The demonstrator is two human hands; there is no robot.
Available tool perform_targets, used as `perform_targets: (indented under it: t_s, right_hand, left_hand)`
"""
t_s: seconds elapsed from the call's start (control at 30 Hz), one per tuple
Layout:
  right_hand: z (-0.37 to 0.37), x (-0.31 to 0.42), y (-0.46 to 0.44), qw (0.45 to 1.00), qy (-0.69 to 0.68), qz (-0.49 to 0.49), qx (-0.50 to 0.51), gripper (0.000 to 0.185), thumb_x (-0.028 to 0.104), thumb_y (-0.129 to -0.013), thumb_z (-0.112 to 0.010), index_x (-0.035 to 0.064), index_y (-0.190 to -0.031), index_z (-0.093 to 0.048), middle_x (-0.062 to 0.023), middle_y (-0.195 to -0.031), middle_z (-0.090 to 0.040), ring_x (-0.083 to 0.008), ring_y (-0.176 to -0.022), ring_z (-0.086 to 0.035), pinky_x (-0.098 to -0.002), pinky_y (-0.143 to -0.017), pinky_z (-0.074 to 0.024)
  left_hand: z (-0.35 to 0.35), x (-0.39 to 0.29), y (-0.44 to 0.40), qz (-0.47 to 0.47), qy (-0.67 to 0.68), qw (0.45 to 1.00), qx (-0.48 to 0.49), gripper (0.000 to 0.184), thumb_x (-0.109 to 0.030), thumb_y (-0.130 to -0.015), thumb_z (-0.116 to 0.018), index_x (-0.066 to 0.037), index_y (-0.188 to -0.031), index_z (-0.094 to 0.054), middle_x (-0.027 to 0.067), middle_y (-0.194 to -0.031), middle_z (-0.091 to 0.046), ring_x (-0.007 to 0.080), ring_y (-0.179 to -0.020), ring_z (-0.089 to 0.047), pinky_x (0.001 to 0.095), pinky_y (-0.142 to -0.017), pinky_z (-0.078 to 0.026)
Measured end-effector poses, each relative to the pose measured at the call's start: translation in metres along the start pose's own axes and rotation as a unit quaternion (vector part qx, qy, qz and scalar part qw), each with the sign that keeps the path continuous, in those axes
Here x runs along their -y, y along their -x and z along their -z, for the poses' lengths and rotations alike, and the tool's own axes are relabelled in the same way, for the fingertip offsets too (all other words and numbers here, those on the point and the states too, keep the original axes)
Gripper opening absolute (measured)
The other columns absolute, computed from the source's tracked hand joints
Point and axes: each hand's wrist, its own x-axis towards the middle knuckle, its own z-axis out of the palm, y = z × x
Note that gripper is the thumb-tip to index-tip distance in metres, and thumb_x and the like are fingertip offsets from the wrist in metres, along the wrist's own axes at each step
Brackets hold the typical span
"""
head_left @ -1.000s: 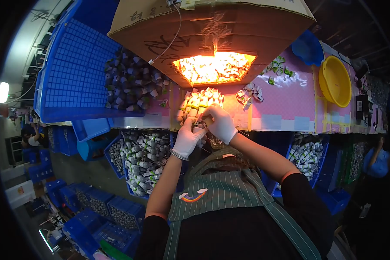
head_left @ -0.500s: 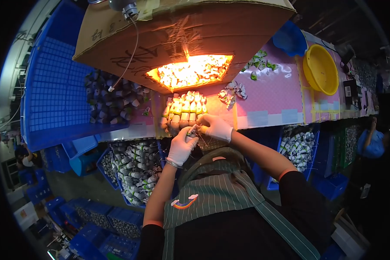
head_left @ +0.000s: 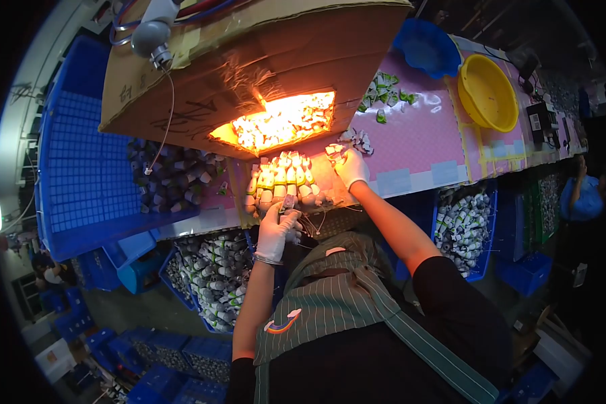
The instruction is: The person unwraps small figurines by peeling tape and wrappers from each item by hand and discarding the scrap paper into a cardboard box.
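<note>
My left hand, in a white glove, pinches a small wired part with a squarish greyish end at the table's front edge. Thin wires trail from it to the right. Just behind it stand rows of white-and-grey bulb-shaped parts with green bands, brightly lit. My right hand, also gloved, reaches out to a heap of small white pieces. Its fingertips close on a brightly lit small piece at the heap's left side; its exact kind is unclear.
A cardboard box with a glowing opening overhangs the rows. Left is a blue crate beside dark bulb-shaped parts. Green-white pieces, a blue basin and a yellow basin lie right. Filled bins stand below; another person is far right.
My hands were together over the wired part. The right hand has moved away, right and forward, to the white heap; the left keeps the part. The camera view has shifted slightly.
</note>
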Motion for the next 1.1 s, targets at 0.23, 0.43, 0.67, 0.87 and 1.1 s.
perform_targets:
  t_s: [0.23,0.43,0.67,0.87,1.1]
  right_hand:
    - [0.023,0.016,0.015,0.928,-0.34,0.052,0.141,0.03,0.01,-0.081,-0.071,0.0011,-0.108,-0.061,-0.0038,-0.084,-0.064,-0.011,-0.077,-0.062,-0.0263,-0.068,-0.0526]
    - [0.092,0.097,0.076,0.761,-0.488,0.04,0.426,0.02,0.009,-0.087,-0.066,0.0015,-0.105,-0.061,-0.0053,-0.089,-0.065,-0.0093,-0.069,-0.06,-0.0214,-0.06,-0.0476]
    - [0.086,0.103,0.077,0.784,-0.447,0.034,0.43,0.022,0.006,-0.088,-0.065,0.0016,-0.109,-0.059,-0.0048,-0.093,-0.064,-0.0116,-0.075,-0.062,-0.0224,-0.06,-0.0493]
    - [0.074,0.11,0.092,0.82,-0.443,0.044,0.36,0.022,0.004,-0.09,-0.061,0.0025,-0.11,-0.054,-0.0047,-0.095,-0.062,-0.0094,-0.073,-0.059,-0.0214,-0.06,-0.0463]
    - [0.073,0.111,0.094,0.791,-0.536,-0.018,0.293,0.025,0.014,-0.092,-0.064,0.0037,-0.112,-0.052,-0.0045,-0.088,-0.061,-0.0086,-0.068,-0.056,-0.0226,-0.057,-0.0456]
  left_hand:
    - [-0.007,-0.018,0.012,-0.005,0.027,1.0,0.015,0.03,-0.019,-0.096,-0.06,0.0,-0.117,-0.05,0.0101,-0.08,-0.062,0.0166,-0.061,-0.061,0.0284,-0.051,-0.051]
    - [-0.01,-0.018,0.006,0.006,0.031,0.998,0.052,0.032,-0.017,-0.096,-0.06,-0.001,-0.12,-0.049,0.0095,-0.079,-0.062,0.0158,-0.062,-0.061,0.028,-0.052,-0.051]
    - [-0.016,-0.03,0.011,-0.016,0.017,0.998,0.061,0.03,-0.016,-0.095,-0.06,-0.001,-0.119,-0.05,0.008,-0.076,-0.063,0.0142,-0.061,-0.061,0.0265,-0.054,-0.051]
    - [-0.019,-0.031,0.009,-0.018,-0.036,0.998,0.048,0.03,-0.016,-0.093,-0.062,-0.001,-0.117,-0.051,0.0078,-0.075,-0.063,0.0122,-0.061,-0.061,0.0258,-0.055,-0.05]
    - [-0.038,-0.006,-0.015,-0.297,-0.322,0.888,-0.138,0.03,-0.019,-0.085,-0.073,-0.002,-0.106,-0.06,0.0074,-0.077,-0.067,0.0095,-0.059,-0.061,0.0272,-0.054,-0.05]
